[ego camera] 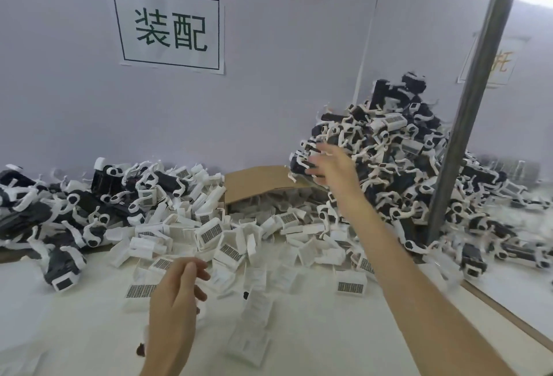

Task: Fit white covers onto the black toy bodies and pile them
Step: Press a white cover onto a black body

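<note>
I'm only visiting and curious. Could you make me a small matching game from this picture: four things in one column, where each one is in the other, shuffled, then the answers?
Things:
1. paper sign
2. cardboard box
3. right hand
4. left hand

Places:
A. stretched out towards the tall pile of toys
B. stuck on the wall
C. low in front, over the loose white covers
D. behind those covers, mid-table

Pairs: 1-B, 2-D, 3-A, 4-C
</note>
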`<state>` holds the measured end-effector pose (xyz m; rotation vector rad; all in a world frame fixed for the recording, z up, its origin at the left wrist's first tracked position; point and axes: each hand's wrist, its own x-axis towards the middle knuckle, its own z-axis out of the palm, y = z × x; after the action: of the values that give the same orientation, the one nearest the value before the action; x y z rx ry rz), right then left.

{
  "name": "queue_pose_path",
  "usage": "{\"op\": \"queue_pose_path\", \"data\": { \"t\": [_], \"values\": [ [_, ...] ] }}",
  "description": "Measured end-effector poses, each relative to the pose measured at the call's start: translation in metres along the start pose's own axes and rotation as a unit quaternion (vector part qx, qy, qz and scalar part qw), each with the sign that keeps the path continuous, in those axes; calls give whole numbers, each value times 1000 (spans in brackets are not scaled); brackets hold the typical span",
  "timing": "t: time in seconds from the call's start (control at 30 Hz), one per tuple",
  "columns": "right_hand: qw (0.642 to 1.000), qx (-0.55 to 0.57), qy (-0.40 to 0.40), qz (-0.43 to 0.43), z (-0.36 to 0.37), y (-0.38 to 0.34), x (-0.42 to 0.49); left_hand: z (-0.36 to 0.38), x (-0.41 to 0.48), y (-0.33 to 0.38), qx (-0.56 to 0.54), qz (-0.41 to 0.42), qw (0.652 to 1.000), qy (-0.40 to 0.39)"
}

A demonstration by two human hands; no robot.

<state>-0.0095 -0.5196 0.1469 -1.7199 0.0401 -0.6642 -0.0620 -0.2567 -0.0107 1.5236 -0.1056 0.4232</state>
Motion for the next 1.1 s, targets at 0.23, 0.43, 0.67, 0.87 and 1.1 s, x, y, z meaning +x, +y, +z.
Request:
{"op": "queue_pose_path", "data": {
  "t": [0.23, 0.43, 0.67, 0.87, 1.1],
  "values": [
    [969, -213, -116, 54, 55, 125, -100, -1, -2, 6, 46, 14, 999, 5],
    [909, -360, -211, -9, 58, 138, -114, -4, 0, 13, 69, 7, 997, 35],
    [951, -254, -176, -15, 54, 138, -117, -14, 10, 1, 123, 4, 990, 67],
    [983, -158, -86, -18, 55, 130, -114, -24, 20, -9, 176, -13, 983, 41],
    [986, 25, -59, 155, 49, 124, -105, -53, 48, -7, 165, -73, 979, 98]
  ]
}}
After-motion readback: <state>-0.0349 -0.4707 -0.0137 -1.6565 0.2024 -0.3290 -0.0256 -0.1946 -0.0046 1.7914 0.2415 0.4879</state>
